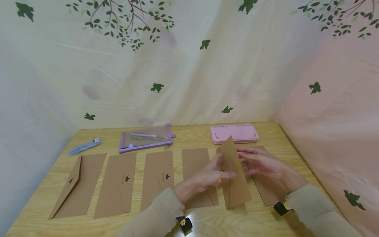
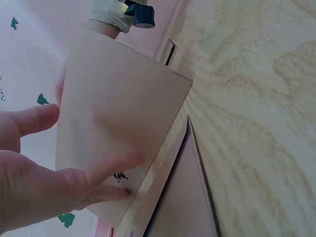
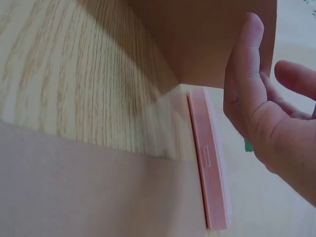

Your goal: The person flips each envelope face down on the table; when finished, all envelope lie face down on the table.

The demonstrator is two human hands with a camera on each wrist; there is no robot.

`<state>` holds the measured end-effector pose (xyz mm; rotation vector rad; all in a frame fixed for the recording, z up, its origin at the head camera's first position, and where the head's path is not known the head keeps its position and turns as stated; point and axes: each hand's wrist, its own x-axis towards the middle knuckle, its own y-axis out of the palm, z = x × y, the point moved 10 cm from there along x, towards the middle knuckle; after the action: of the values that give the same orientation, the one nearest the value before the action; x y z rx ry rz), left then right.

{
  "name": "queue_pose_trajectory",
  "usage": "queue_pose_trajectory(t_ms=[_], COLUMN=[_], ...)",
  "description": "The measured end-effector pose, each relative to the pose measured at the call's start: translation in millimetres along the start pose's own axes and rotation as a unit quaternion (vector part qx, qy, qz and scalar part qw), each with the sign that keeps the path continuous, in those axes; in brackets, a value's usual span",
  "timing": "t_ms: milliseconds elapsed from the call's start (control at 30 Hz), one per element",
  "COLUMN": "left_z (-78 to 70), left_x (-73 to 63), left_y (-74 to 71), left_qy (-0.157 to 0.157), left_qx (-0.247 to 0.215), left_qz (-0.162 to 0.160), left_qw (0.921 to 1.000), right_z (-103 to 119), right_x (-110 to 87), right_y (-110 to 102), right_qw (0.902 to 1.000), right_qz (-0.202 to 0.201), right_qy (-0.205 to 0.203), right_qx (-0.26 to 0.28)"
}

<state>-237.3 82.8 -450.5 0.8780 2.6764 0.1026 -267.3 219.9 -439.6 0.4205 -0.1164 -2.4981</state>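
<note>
My left hand (image 1: 204,177) grips a brown paper envelope (image 1: 238,177) standing tilted on edge over the table. In the left wrist view, two fingers (image 2: 106,170) lie across the envelope's face beside a small dark print, and the thumb reaches its upper edge. At the envelope's other side, my right hand (image 1: 263,164) has its fingers extended close against it. In the right wrist view, fingertips (image 3: 253,29) overlap the envelope (image 3: 207,39), with the thumb (image 3: 296,76) held apart. Another brown envelope (image 1: 267,191) lies beneath the right hand.
Several brown envelopes lie in a row to the left, including one with its flap raised (image 1: 74,184). Behind them are a blue pen-like item (image 1: 84,147), a purple-edged zip pouch (image 1: 145,148) with pens, and a pink case (image 1: 234,133). Printed fabric hangs around the table.
</note>
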Motion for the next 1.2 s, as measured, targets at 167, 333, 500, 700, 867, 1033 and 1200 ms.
queue_pose_trajectory(t_ms=[167, 333, 500, 700, 867, 1033, 1200], left_z=[-4.8, -6.8, -7.1, -9.0, -8.8, -7.4, -7.3], left_x=[-0.2, -0.3, -0.6, -0.1, 1.0, 1.4, 1.1], left_y=[0.7, 1.0, 1.6, 2.0, 3.2, 5.5, 8.4], left_qy=[0.003, 0.008, 0.013, 0.015, 0.017, 0.018, 0.022], left_qx=[-0.006, -0.010, -0.019, -0.028, -0.048, -0.063, -0.071], left_qz=[0.002, 0.002, 0.004, -0.001, 0.000, 0.005, 0.013], left_qw=[1.0000, 0.9999, 0.9997, 0.9995, 0.9987, 0.9978, 0.9971], right_z=[1.4, 0.3, -2.3, -3.6, -3.9, -5.2, -6.7], right_x=[0.8, 3.2, 5.2, 6.8, 7.8, 9.4, 9.7], right_y=[5.5, 10.3, 11.0, 11.8, 13.4, 11.9, 8.9], right_qw=[0.9999, 0.9996, 0.9996, 0.9995, 0.9992, 0.9990, 0.9989], right_qz=[0.013, 0.028, 0.029, 0.032, 0.039, 0.042, 0.038], right_qy=[-0.001, -0.004, -0.001, 0.000, -0.005, -0.009, -0.011], right_qx=[-0.002, -0.002, -0.004, 0.004, 0.000, -0.008, -0.025])
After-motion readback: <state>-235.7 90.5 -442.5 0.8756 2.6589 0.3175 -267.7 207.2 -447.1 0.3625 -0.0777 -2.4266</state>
